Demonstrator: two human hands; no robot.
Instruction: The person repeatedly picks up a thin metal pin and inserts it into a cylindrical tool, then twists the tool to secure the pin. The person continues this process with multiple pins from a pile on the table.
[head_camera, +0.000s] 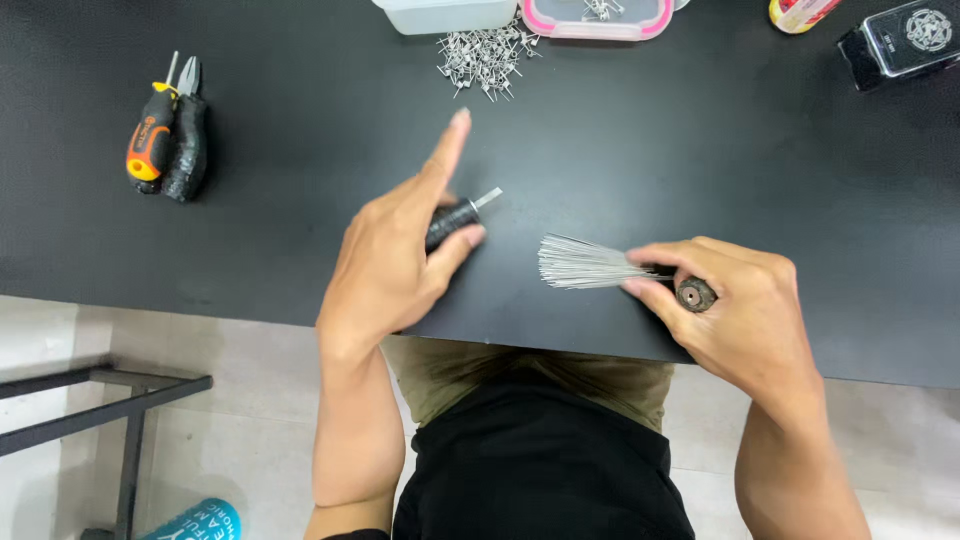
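Black table (700, 150) bears pliers (188, 140), screwdriver (152, 135), wire coils (485, 55).

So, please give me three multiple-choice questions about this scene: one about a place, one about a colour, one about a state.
1. Where do the screwdriver and pliers lie?
A. far left of the table
B. in the pink-rimmed tray
C. under the right hand

2. What colour is the table?
A. white
B. black
C. green

3. What does the right hand hold?
A. nothing
B. a cup
C. a bundle of thin wires

Answers: 1 A, they rest near the left edge. 2 B, its surface is black. 3 C, wires fan out from its fingers.
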